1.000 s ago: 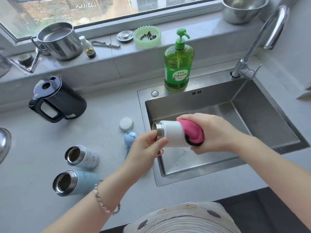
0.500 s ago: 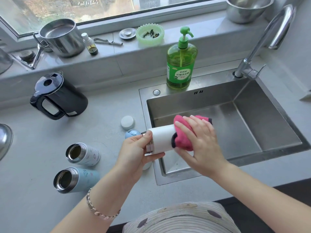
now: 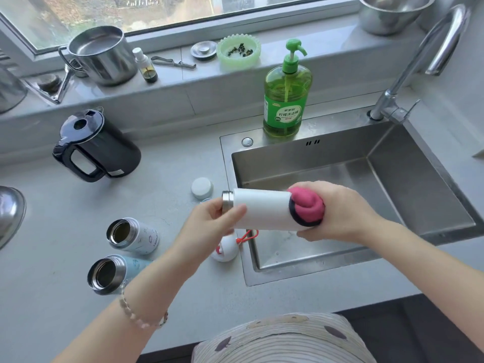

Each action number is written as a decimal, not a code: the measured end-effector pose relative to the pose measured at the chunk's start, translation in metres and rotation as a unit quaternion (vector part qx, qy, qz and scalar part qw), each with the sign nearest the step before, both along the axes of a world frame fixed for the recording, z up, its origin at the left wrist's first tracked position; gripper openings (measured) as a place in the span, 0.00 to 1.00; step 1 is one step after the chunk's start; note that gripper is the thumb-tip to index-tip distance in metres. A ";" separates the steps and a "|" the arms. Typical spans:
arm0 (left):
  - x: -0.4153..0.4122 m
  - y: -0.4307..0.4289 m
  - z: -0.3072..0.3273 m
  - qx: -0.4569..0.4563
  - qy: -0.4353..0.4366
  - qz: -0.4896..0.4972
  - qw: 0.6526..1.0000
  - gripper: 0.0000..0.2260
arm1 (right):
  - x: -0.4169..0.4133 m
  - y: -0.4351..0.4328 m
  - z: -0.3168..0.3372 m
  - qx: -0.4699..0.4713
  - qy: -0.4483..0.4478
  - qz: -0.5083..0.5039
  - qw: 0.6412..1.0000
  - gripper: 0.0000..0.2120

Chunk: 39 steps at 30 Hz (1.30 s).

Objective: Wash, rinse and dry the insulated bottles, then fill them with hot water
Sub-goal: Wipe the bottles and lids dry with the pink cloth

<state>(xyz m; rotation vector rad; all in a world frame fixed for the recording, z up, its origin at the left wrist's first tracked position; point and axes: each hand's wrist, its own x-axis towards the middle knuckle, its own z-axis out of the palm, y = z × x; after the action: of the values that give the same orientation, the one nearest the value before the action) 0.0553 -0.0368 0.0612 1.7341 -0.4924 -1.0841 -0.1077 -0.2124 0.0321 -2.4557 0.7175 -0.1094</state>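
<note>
A white insulated bottle (image 3: 262, 209) lies sideways in the air over the left edge of the sink (image 3: 340, 166). My left hand (image 3: 209, 224) grips it at the steel neck. My right hand (image 3: 340, 213) wraps a pink cloth (image 3: 306, 208) round the bottle's base end. Two open bottles lie on the counter at the left: a white patterned bottle (image 3: 133, 235) and a light blue bottle (image 3: 115, 273), mouths facing left. A white cap (image 3: 201, 188) and a round white lid with a red loop (image 3: 225, 251) lie by the sink's edge.
A black electric kettle (image 3: 97, 148) stands at the back left of the counter. A green dish soap bottle (image 3: 285, 98) stands behind the sink, the faucet (image 3: 419, 61) to its right. A steel pot (image 3: 100, 55), a green dish (image 3: 238, 51) and a steel bowl (image 3: 390, 11) sit on the window ledge.
My right hand slid the pink cloth from the middle of the bottle back to its base end. The left hand kept its grip at the neck while the bottle shifted slightly right.
</note>
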 end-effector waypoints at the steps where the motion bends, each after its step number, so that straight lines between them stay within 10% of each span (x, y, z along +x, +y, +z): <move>1: 0.000 0.004 -0.003 -0.016 -0.070 -0.038 0.997 0.04 | 0.000 -0.004 0.006 0.092 0.034 0.009 0.995 0.32; 6: -0.010 0.013 -0.009 -0.070 0.012 0.049 0.996 0.06 | 0.008 -0.014 0.017 0.259 0.012 0.023 0.965 0.29; 12: -0.021 -0.013 0.002 -0.003 0.179 0.196 0.964 0.13 | 0.032 0.058 -0.007 -0.153 -0.040 0.104 0.982 0.36; 17: -0.022 -0.015 0.001 -0.012 0.189 0.191 0.963 0.15 | 0.037 0.066 -0.017 -0.225 -0.140 0.087 0.960 0.25; 23: -0.023 -0.011 0.000 0.009 0.123 0.150 0.981 0.15 | 0.032 0.039 -0.024 -0.077 -0.123 -0.042 0.989 0.22; 31: -0.017 -0.021 -0.001 -0.013 0.287 0.221 0.932 0.14 | 0.042 0.080 -0.030 -0.284 -0.228 0.014 0.931 0.18; 39: -0.014 -0.011 -0.005 0.023 0.359 0.282 0.890 0.10 | 0.042 0.037 -0.035 -0.010 -0.181 -0.195 0.964 0.24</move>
<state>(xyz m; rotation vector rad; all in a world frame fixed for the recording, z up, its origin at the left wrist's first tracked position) 0.0417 -0.0482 0.0559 1.2517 0.4807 -1.1930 -0.0654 -0.1752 -0.0030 -2.1914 1.0191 -0.6981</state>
